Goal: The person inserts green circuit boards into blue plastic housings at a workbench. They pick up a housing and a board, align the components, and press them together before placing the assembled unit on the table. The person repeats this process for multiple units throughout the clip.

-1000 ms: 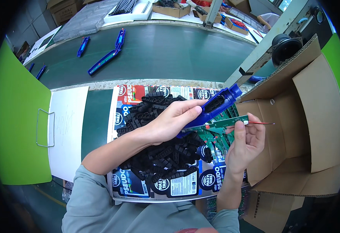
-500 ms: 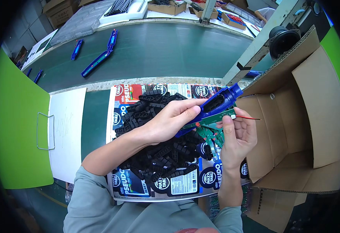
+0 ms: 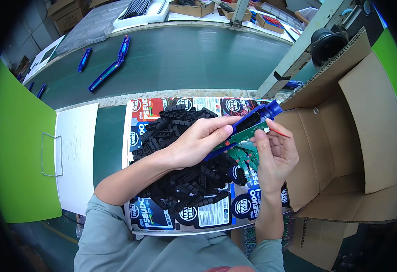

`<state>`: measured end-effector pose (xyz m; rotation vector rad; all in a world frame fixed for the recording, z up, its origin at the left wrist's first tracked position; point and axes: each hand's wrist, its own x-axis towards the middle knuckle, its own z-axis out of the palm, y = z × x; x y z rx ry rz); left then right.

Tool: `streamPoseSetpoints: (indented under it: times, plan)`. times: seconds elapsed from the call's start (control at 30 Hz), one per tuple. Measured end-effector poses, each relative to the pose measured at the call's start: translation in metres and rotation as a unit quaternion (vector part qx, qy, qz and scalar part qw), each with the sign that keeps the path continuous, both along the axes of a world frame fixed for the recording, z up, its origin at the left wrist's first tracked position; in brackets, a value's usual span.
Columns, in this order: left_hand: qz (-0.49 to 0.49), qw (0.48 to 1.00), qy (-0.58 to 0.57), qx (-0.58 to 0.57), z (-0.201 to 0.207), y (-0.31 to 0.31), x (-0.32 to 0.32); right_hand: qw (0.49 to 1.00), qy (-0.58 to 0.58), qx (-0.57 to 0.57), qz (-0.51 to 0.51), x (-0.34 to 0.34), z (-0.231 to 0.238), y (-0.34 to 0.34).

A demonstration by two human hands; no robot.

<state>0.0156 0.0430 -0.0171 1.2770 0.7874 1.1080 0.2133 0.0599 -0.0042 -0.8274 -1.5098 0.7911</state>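
My left hand [image 3: 203, 139] is closed on a long blue plastic housing [image 3: 269, 110], held at a slant above the table with its open side showing. Between thumb and fingers, my right hand [image 3: 275, 154] grips the end of a narrow green circuit board [image 3: 247, 134]. This board lies along the housing's lower edge; whether it is seated inside cannot be told. A red wire [image 3: 278, 131] runs from a white connector at its end across my right fingers. Below the hands are more green circuit boards [image 3: 243, 157] and a heap of black ribbed plastic parts [image 3: 185, 186].
A printed cardboard sheet [image 3: 137, 229] lies under the heap. To the right stands an open carton [image 3: 311, 149], with a metal post [image 3: 289, 68] behind it. Blue housings [image 3: 105, 77] lie on the green conveyor belt [image 3: 185, 59] beyond. A white board [image 3: 76, 158] is at left.
My right hand has brought the circuit board up and left, closer against the housing. The red wire, earlier sticking out to the right, now lies across my fingers. Housings on the belt have shifted slightly left.
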Motion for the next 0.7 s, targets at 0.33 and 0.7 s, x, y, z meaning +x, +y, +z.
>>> streamPoseSetpoints:
  times: [0.33,0.7]
  plan:
    - [-0.002,1.0,-0.005,-0.015,0.0,-0.007,0.008,0.984,-0.075,0.105,-0.12,-0.009,-0.009,0.006]
    - [0.064,0.988,0.134,0.052,0.0,-0.008,0.009,0.992,0.041,-0.116,0.031,-0.009,-0.001,0.009]
